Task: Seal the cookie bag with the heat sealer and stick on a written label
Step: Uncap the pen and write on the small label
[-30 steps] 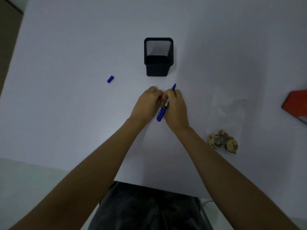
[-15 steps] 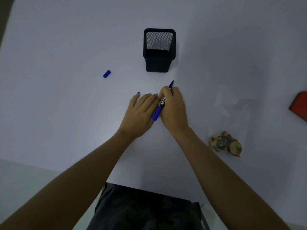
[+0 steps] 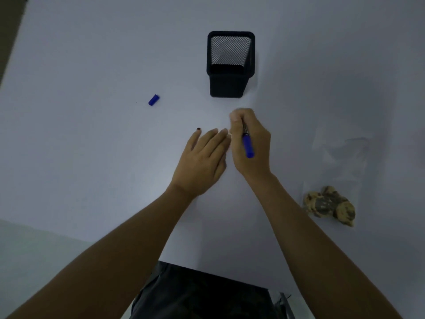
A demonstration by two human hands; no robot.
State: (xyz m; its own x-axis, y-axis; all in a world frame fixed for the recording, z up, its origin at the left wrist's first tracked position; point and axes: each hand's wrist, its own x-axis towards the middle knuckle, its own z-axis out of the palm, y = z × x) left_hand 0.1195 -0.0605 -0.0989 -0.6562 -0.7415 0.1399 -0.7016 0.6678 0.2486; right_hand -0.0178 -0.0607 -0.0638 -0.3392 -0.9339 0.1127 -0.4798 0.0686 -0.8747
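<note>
tilted upright since before, pen [image 3: 248,146] gripped in right hand [image 3: 250,143]; left hand [image 3: 202,162] flat, empty, clear of table edge [image 3: 207,268].

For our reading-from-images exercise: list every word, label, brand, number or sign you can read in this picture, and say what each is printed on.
No text can be read here.
Pen in the right hand: a printed band on the barrel, too small and blurred to read.
Pen cap, mesh pen holder, cookie bag: no lettering visible.
Any label under the left hand is hidden.
</note>
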